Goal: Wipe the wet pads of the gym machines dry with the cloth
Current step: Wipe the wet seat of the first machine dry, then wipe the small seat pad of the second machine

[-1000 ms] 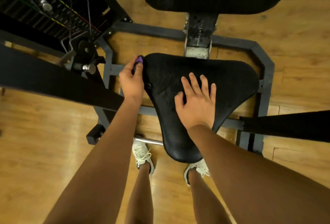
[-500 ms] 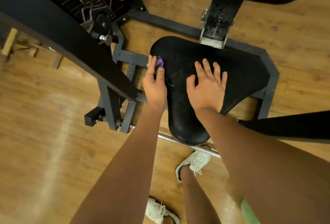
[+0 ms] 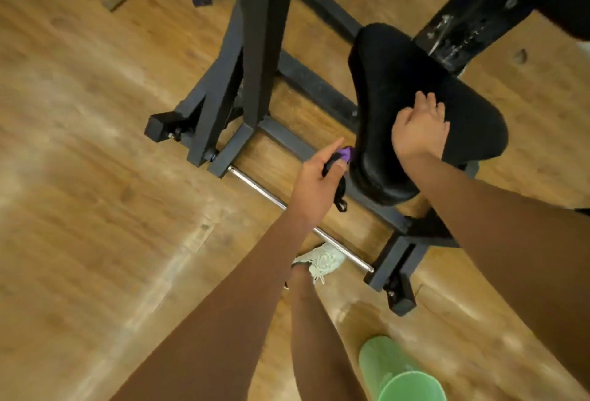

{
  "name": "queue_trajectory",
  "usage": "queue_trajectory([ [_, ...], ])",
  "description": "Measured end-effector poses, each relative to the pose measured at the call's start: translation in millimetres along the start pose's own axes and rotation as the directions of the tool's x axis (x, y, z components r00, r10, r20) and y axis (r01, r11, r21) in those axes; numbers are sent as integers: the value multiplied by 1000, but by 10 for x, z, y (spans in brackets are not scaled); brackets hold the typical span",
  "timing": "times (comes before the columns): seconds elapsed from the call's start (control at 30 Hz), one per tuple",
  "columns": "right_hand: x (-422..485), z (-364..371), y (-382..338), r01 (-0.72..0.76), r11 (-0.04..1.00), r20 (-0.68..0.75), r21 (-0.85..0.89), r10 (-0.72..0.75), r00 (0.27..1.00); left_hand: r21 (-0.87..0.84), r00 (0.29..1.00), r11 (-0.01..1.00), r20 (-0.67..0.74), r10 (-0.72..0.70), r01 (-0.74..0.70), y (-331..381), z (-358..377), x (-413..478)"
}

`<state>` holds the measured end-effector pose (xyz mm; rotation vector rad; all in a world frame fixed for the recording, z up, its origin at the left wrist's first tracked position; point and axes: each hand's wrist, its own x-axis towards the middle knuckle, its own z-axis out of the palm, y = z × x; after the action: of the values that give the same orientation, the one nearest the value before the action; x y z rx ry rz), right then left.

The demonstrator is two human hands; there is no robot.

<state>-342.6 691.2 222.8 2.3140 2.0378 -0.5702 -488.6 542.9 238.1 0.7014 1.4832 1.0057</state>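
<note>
L hand [image 3: 314, 183] grips a small purple item [image 3: 347, 154] w/ thumb and curled fingers, index finger [image 3: 332, 146] sticking straight out past it. Can't tell if the item is the cloth, as only a scrap of it shows. A black strap [image 3: 341, 199] hangs from the same fist. The purple bit sits right at the near-left edge of the black seat pad [image 3: 399, 74]; can't tell if it touches. R hand [image 3: 419, 132] lies palm-down on the pad's top near the front, fingers loose and a bit spread, holding nothing. The pad is mounted on a dark steel frame [image 3: 261, 49], whose upright post stands left of the pad. A shiny steel bar [image 3: 265, 191] runs low btwn two frame feet, under the L forearm. A pale shoe [image 3: 321, 261] stands just beside that bar on the wood floor [image 3: 95, 177]. A green object [image 3: 396, 368] is at the bottom edge, too blurred to ID.
</note>
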Motion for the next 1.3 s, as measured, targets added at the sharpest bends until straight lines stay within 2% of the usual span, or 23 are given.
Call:
queue_trajectory([
  [0.07,-284,-23,-156,25,1000,53,-2,-25,998,-41,999,999,-32,-16,15,-32,-274,-260],
  [0.13,-670,-64,-363,123,992,119,42,-127,985,-68,998,998,-65,-16,12,-36,-610,-552],
  [0.23,-1380,-130,-749,200,969,306,143,-236,922,-58,993,998,-114,-17,11,13,-1215,-1036],
  [0.33,-2072,-173,-1137,180,974,492,141,-227,840,-14,983,1000,-183,-28,25,64,-1847,-1598],
  [0.43,-2746,-252,-1542,110,975,562,193,-201,802,-18,960,997,-268,-79,77,107,-2431,-2234],
  [0.5,-3165,-330,-1802,118,969,622,216,-230,749,15,947,996,-310,-82,91,167,-2777,-2646],
  [0.63,-3769,-496,-2187,269,950,745,161,-296,598,37,921,993,-380,-87,109,266,-3398,-3373],
  [0.9,-4519,-904,-2885,549,836,864,-22,-261,431,-96,795,984,-580,-178,150,491,-4385,-4479],
  [1.03,-4837,-1124,-3348,645,764,843,-13,-339,418,-186,739,976,-640,-210,116,659,-4656,-4858],
  [1.3,-5016,-1312,-4086,701,712,810,35,-431,398,-275,681,956,-682,-268,101,924,-5104,-4961],
])
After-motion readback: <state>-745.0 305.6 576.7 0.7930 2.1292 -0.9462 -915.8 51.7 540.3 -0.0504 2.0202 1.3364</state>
